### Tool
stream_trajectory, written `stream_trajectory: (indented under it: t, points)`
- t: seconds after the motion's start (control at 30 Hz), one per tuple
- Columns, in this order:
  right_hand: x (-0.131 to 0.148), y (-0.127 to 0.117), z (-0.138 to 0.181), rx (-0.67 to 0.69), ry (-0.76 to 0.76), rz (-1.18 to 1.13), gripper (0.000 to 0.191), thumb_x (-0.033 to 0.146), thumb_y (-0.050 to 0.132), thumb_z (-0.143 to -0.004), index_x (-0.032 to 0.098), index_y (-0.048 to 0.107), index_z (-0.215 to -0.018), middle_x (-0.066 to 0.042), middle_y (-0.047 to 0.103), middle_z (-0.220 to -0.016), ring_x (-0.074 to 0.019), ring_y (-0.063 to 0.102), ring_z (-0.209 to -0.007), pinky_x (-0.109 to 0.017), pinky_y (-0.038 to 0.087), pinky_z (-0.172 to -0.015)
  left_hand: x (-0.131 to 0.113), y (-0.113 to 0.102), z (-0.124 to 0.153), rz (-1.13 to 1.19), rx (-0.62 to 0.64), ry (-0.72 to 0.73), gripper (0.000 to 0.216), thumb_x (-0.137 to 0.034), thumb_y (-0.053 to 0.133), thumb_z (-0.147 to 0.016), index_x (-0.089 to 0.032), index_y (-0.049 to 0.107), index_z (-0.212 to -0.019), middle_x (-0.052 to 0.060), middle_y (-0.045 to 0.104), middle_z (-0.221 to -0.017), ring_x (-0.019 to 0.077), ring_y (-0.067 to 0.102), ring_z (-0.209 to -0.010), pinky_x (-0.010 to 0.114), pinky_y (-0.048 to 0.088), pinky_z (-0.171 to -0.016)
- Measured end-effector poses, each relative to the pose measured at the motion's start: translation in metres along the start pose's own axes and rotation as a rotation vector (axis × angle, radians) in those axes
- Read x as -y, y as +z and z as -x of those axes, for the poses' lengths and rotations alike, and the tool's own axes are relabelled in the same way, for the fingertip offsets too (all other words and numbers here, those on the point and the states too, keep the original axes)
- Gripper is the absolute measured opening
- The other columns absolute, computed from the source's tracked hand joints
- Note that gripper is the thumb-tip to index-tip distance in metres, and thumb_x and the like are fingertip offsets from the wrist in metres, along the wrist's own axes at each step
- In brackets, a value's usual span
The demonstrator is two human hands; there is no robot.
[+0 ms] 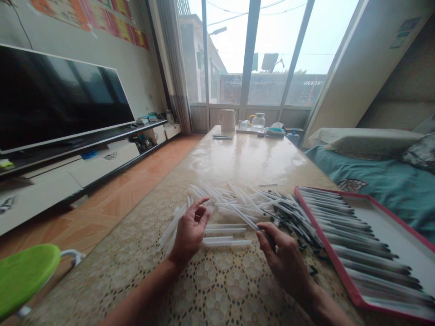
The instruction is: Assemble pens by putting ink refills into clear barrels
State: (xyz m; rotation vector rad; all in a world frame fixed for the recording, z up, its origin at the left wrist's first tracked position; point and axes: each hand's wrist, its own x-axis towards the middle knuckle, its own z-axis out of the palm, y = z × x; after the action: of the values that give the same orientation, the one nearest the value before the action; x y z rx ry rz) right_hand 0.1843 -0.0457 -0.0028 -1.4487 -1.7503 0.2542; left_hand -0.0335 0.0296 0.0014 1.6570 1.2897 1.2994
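Observation:
My right hand [283, 253] pinches one end of a slim white pen barrel [245, 218], which points up and to the left over the table. My left hand [190, 228] is raised beside the white tubes, thumb and fingers curved and apart, with nothing visible between them. A loose pile of white pen tubes [217, 194] lies beyond both hands. Several tubes [226, 230] rest side by side between the hands. Right of the pile are thin dark pen parts [288, 210] and small black caps [314, 270].
At right, a red-rimmed tray [343, 276] holds a row of pens with dark ends [367, 246]. A kettle [227, 120] and glass jug [258, 121] stand at the table's [217, 301] far end. A green stool [30, 276] is at left.

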Motion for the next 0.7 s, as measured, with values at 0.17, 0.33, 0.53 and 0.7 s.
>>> stream_trajectory:
  t: [0.17,0.33,0.53,0.7]
  points:
    - [0.009,-0.003,0.004,-0.003,-0.104,0.054,0.01,0.021,0.047,-0.084,0.018,0.057,-0.084,0.004,0.051,-0.058,-0.0101,0.046,-0.046,-0.022,0.035,-0.048,-0.012,-0.001,0.006,0.644,0.079,-0.392,0.029,-0.028,0.07,-0.071,-0.015,0.061,-0.096,0.005,0.069,-0.083,0.0168,0.065,-0.078,0.031,0.05,-0.076]
    - [0.013,-0.005,0.005,-0.001,-0.156,0.086,0.007,0.017,0.048,-0.081,0.018,0.056,-0.08,0.004,0.048,-0.057,-0.0097,0.047,-0.047,-0.023,0.034,-0.05,-0.017,-0.001,0.014,0.672,0.165,-0.474,0.028,-0.035,0.072,-0.07,-0.015,0.055,-0.08,0.008,0.072,-0.077,0.0169,0.066,-0.072,0.026,0.05,-0.064]
    - [0.013,-0.005,0.004,-0.002,-0.173,0.075,0.007,0.016,0.049,-0.08,0.017,0.056,-0.081,0.005,0.048,-0.057,-0.0094,0.047,-0.047,-0.023,0.034,-0.05,-0.016,0.003,0.015,0.662,0.094,-0.472,0.032,-0.036,0.078,-0.063,-0.015,0.056,-0.075,-0.004,0.061,-0.059,0.0051,0.051,-0.05,0.016,0.039,-0.047]
    - [0.013,-0.004,0.005,0.004,-0.162,0.062,0.008,0.016,0.049,-0.08,0.017,0.057,-0.083,0.004,0.052,-0.06,-0.0099,0.05,-0.049,-0.023,0.036,-0.051,-0.015,0.006,0.017,0.66,0.153,-0.452,0.03,-0.035,0.077,-0.066,-0.014,0.057,-0.076,-0.002,0.062,-0.059,0.0063,0.052,-0.05,0.017,0.039,-0.047]
